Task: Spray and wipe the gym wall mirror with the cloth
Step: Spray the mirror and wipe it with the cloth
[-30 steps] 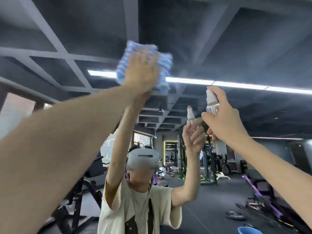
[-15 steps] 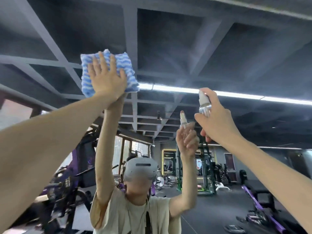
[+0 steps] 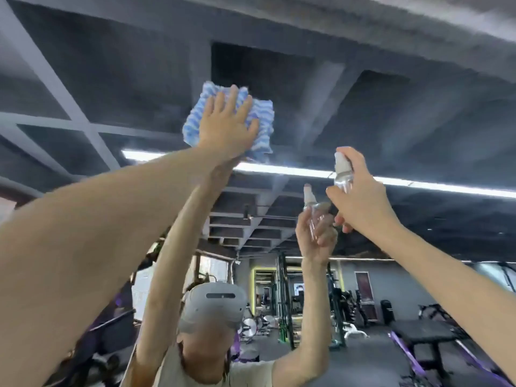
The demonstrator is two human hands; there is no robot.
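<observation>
Left hand [image 3: 226,127], fingers [image 3: 233,99] spread, presses the striped cloth [image 3: 264,121] on the mirror [image 3: 391,107]; right hand [image 3: 360,196] wraps its fingers round the spray bottle [image 3: 343,174]. Unpinched at full reach, the cloth may slip.

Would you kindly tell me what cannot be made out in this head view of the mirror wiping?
Head view, blue-and-white striped cloth: its middle is hidden under the flat left hand.
Head view, small clear spray bottle: its lower body is hidden inside the right hand, so the liquid level is unreadable.
Head view, gym wall mirror: any spray or streaks are too faint to tell from the reflected ceiling.
</observation>
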